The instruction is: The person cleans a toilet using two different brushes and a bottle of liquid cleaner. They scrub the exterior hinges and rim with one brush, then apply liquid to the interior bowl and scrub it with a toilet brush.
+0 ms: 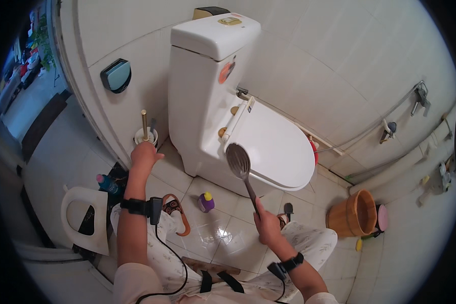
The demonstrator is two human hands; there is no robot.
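Observation:
My right hand (268,225) is closed around the handle of a dark metal slotted spoon (238,162). The spoon tilts up, and its oval head overlaps the near edge of the closed white toilet lid (276,147). On the left, my left hand (144,156) is curled at a white brush holder (138,136), thumb out to the right. From just above that hand rises a gold-coloured rod handle (144,121), with a bluish stick (153,124) beside it. What the left fingers grip, if anything, is hidden behind the hand.
The toilet tank (195,96) stands by the wall. A purple bottle with a yellow cap (206,202) is on the tiles near my feet. A white seat (83,228) and a blue bottle (109,185) sit at left, a wooden bucket (352,214) at right. A paper holder (116,76) is wall-mounted.

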